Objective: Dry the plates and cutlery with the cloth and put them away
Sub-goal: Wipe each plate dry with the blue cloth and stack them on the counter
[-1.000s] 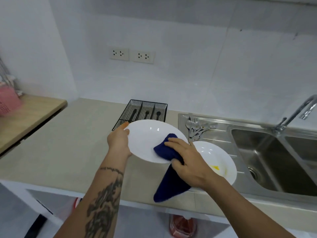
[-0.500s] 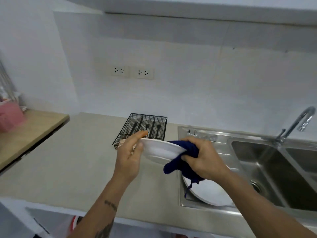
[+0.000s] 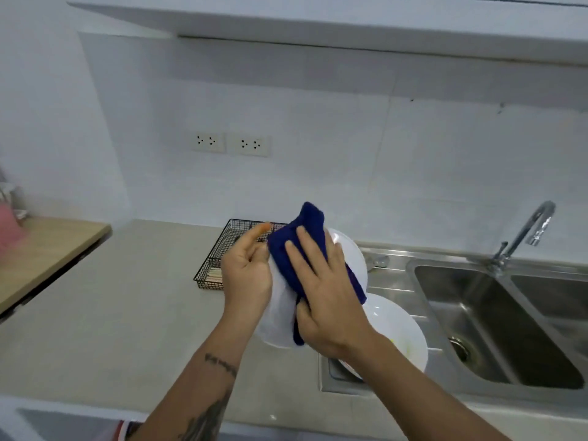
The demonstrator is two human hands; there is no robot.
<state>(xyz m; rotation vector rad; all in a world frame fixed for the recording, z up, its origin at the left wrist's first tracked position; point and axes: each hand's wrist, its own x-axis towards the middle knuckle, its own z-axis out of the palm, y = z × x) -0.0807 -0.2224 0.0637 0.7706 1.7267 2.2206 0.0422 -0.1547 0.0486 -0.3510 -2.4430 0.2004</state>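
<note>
Here the round white plate point(image 3: 346, 249) stood tilted on edge above the grey surface point(image 3: 111, 297), the left hand point(image 3: 246, 278) gripping its rim to steady it, so the right hand point(image 3: 321, 291) could press the dark blue cloth point(image 3: 302, 246) flat-fingered against its face

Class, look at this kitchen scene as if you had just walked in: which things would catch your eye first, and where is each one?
First the dark blue cloth, pressed by the right hand flat against a white plate that the left hand holds tilted up above the counter's edge. Just below to the right, a second white plate lies on the steel draining board, and behind the hands a black wire cutlery basket stands on the counter.
</note>
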